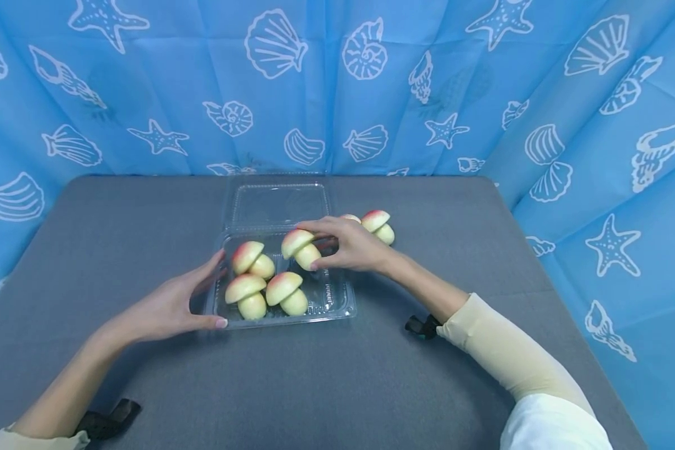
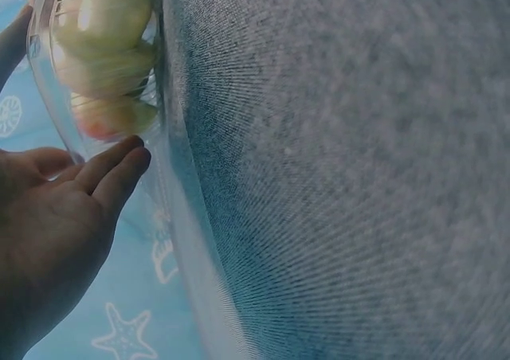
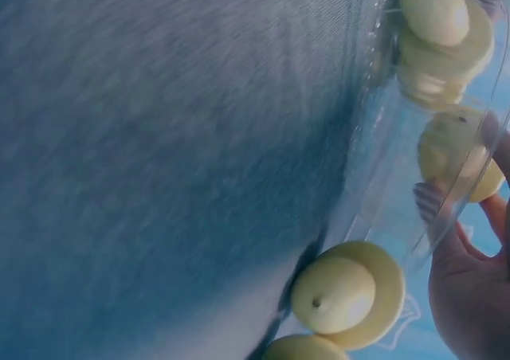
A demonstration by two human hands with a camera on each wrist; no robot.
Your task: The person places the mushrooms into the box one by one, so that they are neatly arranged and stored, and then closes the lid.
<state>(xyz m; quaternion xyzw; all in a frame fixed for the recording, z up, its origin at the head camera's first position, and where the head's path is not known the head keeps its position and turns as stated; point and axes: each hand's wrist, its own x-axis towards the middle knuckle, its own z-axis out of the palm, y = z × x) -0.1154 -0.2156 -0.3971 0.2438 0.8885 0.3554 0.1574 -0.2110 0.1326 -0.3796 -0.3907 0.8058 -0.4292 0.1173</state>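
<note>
A clear plastic clamshell box (image 1: pixel 329 312) lies with its lid (image 1: pixel 281 203) folded back. Three yellowish mushrooms with pink-tinged caps sit inside: one at the back left (image 1: pixel 247 256), one at the front left (image 1: pixel 244 287) and one at the front middle (image 1: pixel 284 286). My right hand (image 1: pixel 353 244) grips a similar mushroom (image 1: pixel 297 242) between thumb and fingers, over the box's back right part. With fingers fairly straight, my left hand (image 1: pixel 171 305) touches the left side of the box; its thumb is by the front left corner. The left wrist view shows those fingertips (image 2: pixel 131 157) against the wall.
Behind my right hand, another mushroom (image 1: pixel 375 220) lies on the grey table (image 1: pixel 427 375), beside one (image 1: pixel 350 217) mostly hidden by the hand. A blue curtain (image 1: pixel 326 81) with white shells hangs along the back and right.
</note>
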